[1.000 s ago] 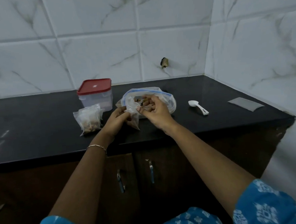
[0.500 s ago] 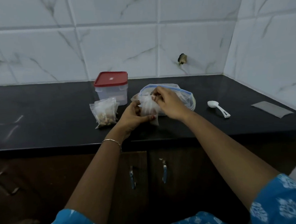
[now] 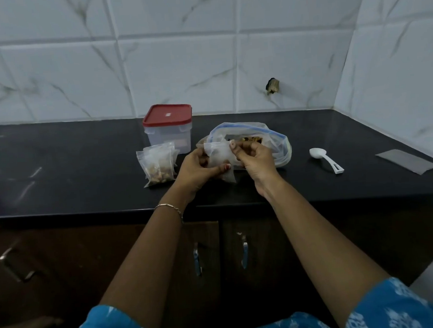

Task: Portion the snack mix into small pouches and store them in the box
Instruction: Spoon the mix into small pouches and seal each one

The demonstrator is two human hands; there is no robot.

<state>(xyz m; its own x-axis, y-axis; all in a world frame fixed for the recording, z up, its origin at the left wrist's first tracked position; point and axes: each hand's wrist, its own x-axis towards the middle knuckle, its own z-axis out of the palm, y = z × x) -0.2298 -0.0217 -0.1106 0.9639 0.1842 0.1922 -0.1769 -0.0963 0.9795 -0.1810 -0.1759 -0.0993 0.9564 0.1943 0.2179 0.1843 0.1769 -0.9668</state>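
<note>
1. Your left hand (image 3: pixel 195 171) grips the lower part of the small clear plastic pouch (image 3: pixel 218 155), and your right hand (image 3: pixel 257 161) pinches its top edge.
2. You hold the pouch over the black stone countertop (image 3: pixel 71 167), near its front edge and just before the large clear zip bag of snack mix (image 3: pixel 275 141).
3. Filled clear pouches (image 3: pixel 158 165) stand left of your hands, just in front of the clear square box with its red lid (image 3: pixel 169 130) on.
4. Bare counter stretches left. To the right lie a white plastic spoon (image 3: pixel 325 158) and a flat grey strip (image 3: pixel 408 161), the strip near the side wall.
</note>
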